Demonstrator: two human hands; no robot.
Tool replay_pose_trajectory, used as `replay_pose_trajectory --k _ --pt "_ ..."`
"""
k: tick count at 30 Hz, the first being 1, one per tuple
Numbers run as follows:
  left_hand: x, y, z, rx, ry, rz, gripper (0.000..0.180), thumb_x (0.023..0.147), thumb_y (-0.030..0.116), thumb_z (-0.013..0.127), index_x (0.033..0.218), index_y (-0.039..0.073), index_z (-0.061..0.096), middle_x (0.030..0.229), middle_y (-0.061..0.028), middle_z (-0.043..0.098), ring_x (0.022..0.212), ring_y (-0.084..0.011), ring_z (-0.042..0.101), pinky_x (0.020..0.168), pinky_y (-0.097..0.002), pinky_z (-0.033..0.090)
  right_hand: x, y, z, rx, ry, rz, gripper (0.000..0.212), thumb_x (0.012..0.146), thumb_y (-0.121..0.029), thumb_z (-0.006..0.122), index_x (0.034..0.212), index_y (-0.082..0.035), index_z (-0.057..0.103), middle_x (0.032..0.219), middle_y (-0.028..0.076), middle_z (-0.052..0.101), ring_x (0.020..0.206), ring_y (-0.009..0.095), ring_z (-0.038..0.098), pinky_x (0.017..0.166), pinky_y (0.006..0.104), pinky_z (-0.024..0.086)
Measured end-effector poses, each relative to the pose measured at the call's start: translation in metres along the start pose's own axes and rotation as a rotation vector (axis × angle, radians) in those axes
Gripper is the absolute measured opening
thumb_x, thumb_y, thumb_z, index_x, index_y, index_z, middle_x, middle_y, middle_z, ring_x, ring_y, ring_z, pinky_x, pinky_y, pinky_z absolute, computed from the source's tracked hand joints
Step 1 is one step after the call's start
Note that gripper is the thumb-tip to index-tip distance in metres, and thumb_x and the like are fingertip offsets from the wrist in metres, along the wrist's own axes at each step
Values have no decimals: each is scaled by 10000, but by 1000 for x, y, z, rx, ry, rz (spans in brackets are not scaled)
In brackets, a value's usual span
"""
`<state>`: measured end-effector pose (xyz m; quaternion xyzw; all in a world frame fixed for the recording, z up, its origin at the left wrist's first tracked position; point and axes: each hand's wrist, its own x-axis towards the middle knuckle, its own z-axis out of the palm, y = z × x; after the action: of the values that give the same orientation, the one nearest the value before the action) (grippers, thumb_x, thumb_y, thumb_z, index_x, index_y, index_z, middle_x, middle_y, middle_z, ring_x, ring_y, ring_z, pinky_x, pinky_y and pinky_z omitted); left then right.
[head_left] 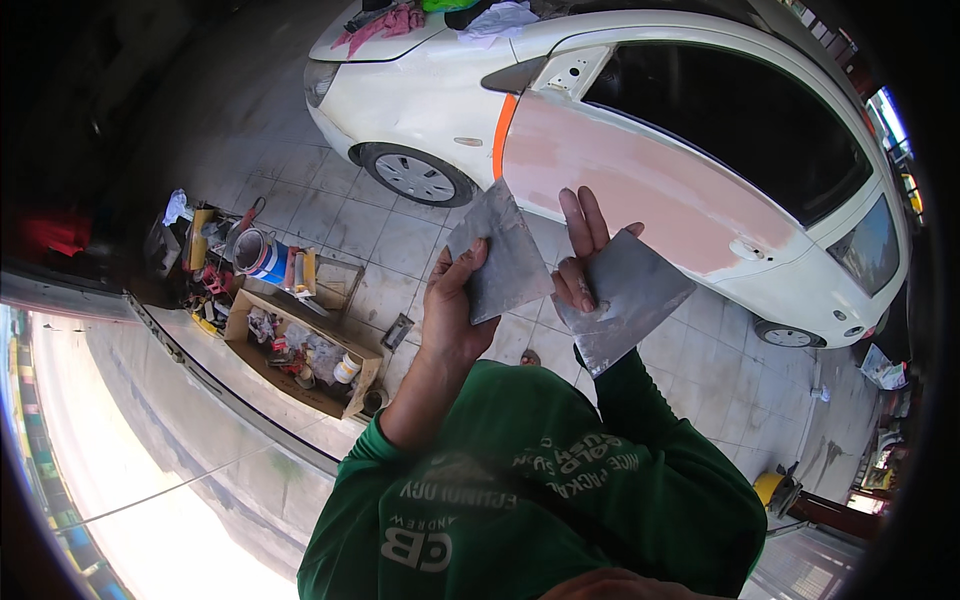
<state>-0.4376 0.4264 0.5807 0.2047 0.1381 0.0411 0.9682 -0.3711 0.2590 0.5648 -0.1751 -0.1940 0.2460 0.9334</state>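
Observation:
My left hand grips a flat grey metal spreader plate, its thumb pressed on the face. To the right, my right hand holds a second flat metal spreader plate. Two of its fingers stretch up past the plate while the others bend over the edge; the rest of that hand is hidden. Both plates are smudged and held close together in front of my body. Beyond them stands a white car, its front door covered with a dull pink coat. Orange tape runs along the door's front edge.
A cardboard box of cans and crumpled material sits on the tiled floor at left. Behind it are a blue-and-white bucket and assorted tools. Cloths lie on the hood. A yellow reel-like object stands lower right.

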Motion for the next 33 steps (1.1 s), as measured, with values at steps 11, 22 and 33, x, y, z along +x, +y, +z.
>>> replay_pose_trajectory --k 11,22,33 --pt "-6 -13 -2 -29 -89 -185 417 916 128 668 1287 18 512 1174 -113 631 1087 -220 631 959 -401 516 -2 23 1 49 73 -80 811 975 -681 228 1560 -121 199 1597 100 259 480 122 509 508 224 433" --pt "-9 -3 8 -16 -140 -135 403 911 176 665 1264 34 533 1114 -86 651 1011 -194 647 908 -354 527 -21 12 4 -261 131 237 852 951 -722 198 1534 -106 282 1523 138 397 438 102 458 480 219 361" --pt "-8 32 -17 186 -25 104 288 886 62 672 1163 32 598 1072 -110 674 966 -216 674 856 -378 567 -28 -2 -6 -308 84 205 912 913 -773 208 1491 -89 381 1392 214 541 404 67 421 427 186 315"
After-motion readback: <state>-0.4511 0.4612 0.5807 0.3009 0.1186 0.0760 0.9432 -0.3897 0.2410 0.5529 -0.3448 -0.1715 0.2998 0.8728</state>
